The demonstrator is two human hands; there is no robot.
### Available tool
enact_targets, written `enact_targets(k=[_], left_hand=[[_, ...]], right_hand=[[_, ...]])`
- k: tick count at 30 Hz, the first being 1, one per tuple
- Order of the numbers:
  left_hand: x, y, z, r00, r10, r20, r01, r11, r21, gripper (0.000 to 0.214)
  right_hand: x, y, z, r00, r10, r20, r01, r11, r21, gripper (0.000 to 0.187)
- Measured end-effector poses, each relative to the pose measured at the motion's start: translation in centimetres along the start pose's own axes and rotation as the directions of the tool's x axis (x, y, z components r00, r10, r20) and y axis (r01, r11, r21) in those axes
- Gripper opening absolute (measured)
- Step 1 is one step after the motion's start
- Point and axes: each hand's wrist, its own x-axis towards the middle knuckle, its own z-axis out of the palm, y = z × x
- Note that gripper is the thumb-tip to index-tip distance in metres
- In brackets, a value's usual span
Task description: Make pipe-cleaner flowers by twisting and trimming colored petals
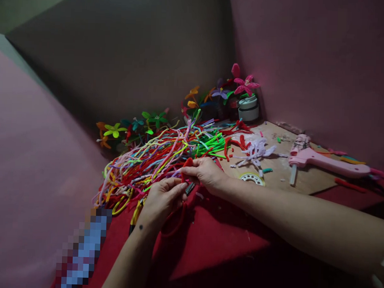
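A red pipe cleaner is bent between my two hands, and a red loop hangs below them. My left hand is closed, with thumb and fingertips pinching it. Just above and to the right, my right hand pinches its upper bend between thumb and forefinger. A small dark object shows beside the left fingertips; I cannot tell its kind, or whether it is held. Behind my hands spreads a big heap of many-coloured pipe cleaners. A yellow-handled tool is partly hidden by my left wrist.
A pink glue gun lies on the wooden board at right. Near it are a white ring-shaped roll and a lilac pipe-cleaner bundle. Pipe-cleaner flowers and a grey-white pot stand at the back, on a red cloth.
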Motion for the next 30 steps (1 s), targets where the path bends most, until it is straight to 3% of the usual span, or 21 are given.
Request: enact_targets(k=[3, 8, 14, 17, 21, 24, 26, 28, 30], left_hand=[[-0.2, -0.4, -0.4, 1.000, -0.008, 0.025, 0.008, 1.000, -0.018, 0.027], [-0.8, -0.6, 0.0, 0.996, -0.038, -0.080, 0.034, 0.998, -0.057, 0.027], [-1.0, -0.6, 0.6, 0.995, -0.022, -0.101, 0.028, 0.998, 0.061, 0.026], [-1.1, -0.1, 0.0, 0.994, -0.011, -0.111, 0.022, 0.995, 0.102, 0.026], [-1.0, 2.0, -0.7, 0.981, 0.041, -0.191, -0.012, 0.988, 0.153, 0.021], [0.3, 4.3, -0.1, 0.943, 0.235, -0.236, -0.175, 0.952, 0.250, 0.020], [2.0, 5.8, 1.1, 0.912, 0.338, -0.234, -0.246, 0.904, 0.348, 0.022], [4.3, 7.0, 2.9, 0.910, 0.393, -0.131, -0.295, 0.837, 0.461, 0.022], [6.9, 7.8, 4.8, 0.929, 0.366, -0.055, -0.284, 0.800, 0.528, 0.025]], right_hand=[[0.3, 0.1, -0.1, 0.998, -0.029, -0.064, 0.025, 0.998, -0.063, 0.017], [0.4, 1.0, -0.2, 0.989, -0.059, -0.138, 0.044, 0.993, -0.112, 0.015], [0.4, 1.6, -0.1, 0.982, -0.019, -0.187, -0.009, 0.989, -0.146, 0.020], [0.3, 0.9, 0.1, 0.981, 0.019, -0.192, -0.034, 0.996, -0.080, 0.020], [0.1, -0.3, 0.3, 0.995, 0.061, -0.082, -0.045, 0.982, 0.186, 0.022], [-0.2, -0.1, 0.7, 0.984, 0.166, -0.068, -0.139, 0.944, 0.301, 0.025], [-0.4, 0.6, 1.1, 0.967, 0.242, -0.086, -0.216, 0.947, 0.237, 0.017], [-0.6, 1.3, 1.5, 0.956, 0.289, -0.051, -0.278, 0.948, 0.159, 0.015], [-0.6, 1.6, 1.7, 0.932, 0.360, -0.032, -0.354, 0.928, 0.115, 0.017]])
